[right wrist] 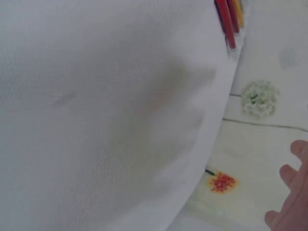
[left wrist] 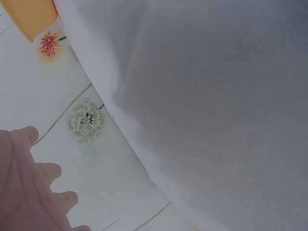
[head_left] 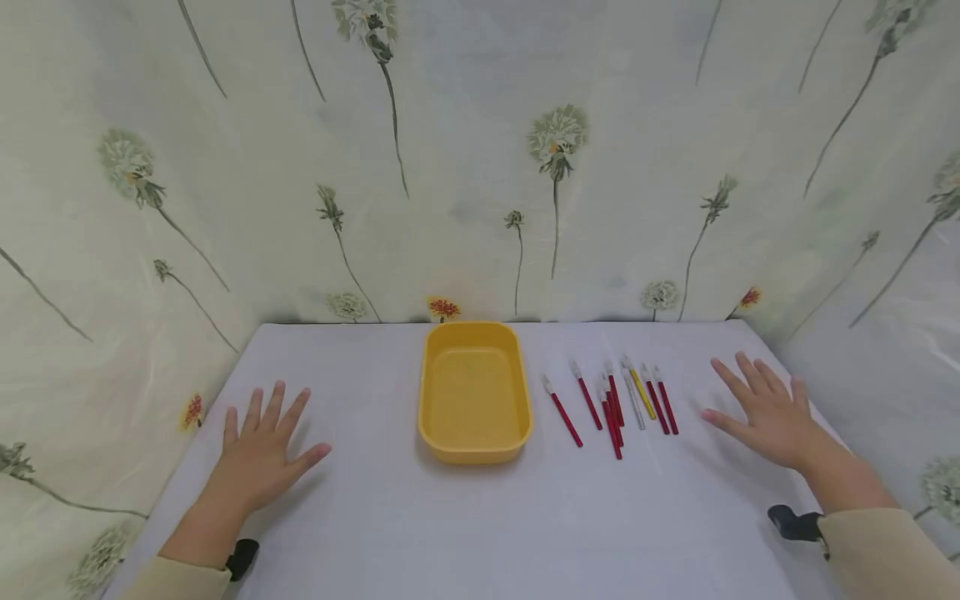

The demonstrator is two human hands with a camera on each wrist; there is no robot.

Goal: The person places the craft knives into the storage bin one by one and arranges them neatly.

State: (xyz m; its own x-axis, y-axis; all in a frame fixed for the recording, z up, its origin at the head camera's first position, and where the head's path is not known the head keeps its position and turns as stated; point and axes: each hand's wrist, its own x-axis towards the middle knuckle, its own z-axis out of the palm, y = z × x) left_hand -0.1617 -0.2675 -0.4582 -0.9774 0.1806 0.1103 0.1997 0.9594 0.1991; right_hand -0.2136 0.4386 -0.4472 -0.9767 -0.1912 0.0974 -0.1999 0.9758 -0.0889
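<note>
My left hand (head_left: pixel 258 458) hovers over the left of the white table, fingers spread and holding nothing. Likewise spread and bare, my right hand (head_left: pixel 776 421) is at the right, nearest to a loose group of slim sticks with clear tips, which look like capped pens. Most are red, such as the red pen (head_left: pixel 666 403) closest to that hand; among them lie a yellow pen (head_left: pixel 642 393) and a silver pen (head_left: pixel 634 402). Between the hands stands a yellow plastic basin (head_left: pixel 475 457) with nothing in it. The right wrist view catches some pens (right wrist: pixel 226 21) at its top.
A white cloth covers the table (head_left: pixel 465 533). Behind and on both sides hangs a pale curtain (head_left: pixel 465 167) printed with dandelions. Dark straps (head_left: pixel 795 523) circle the wrists below beige sleeves (head_left: pixel 885 554).
</note>
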